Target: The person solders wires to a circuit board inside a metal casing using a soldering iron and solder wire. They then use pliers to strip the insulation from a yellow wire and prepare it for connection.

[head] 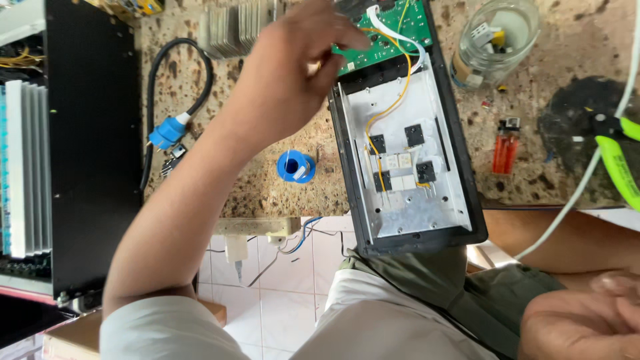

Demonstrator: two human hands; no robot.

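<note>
My left hand [293, 73] reaches up over the speckled stone counter, fingers curled on the left edge of a green circuit board [390, 30]. The board lies tilted over the far end of an open black metal case [467, 200] that holds black transistors and white block resistors [400, 170]. A yellow wire [393, 107] and a white wire run from the board into the case. My right hand [587, 320] rests low at the bottom right by my lap, partly cut off, with nothing seen in it.
A blue solder spool [296, 166] stands left of the case. A blue plug on a black cable [170, 130], a finned heatsink [237, 27] and a large black chassis [93, 147] lie left. At the right are a glass jar [497, 37], an orange lighter [505, 150] and green-handled cutters [620, 167].
</note>
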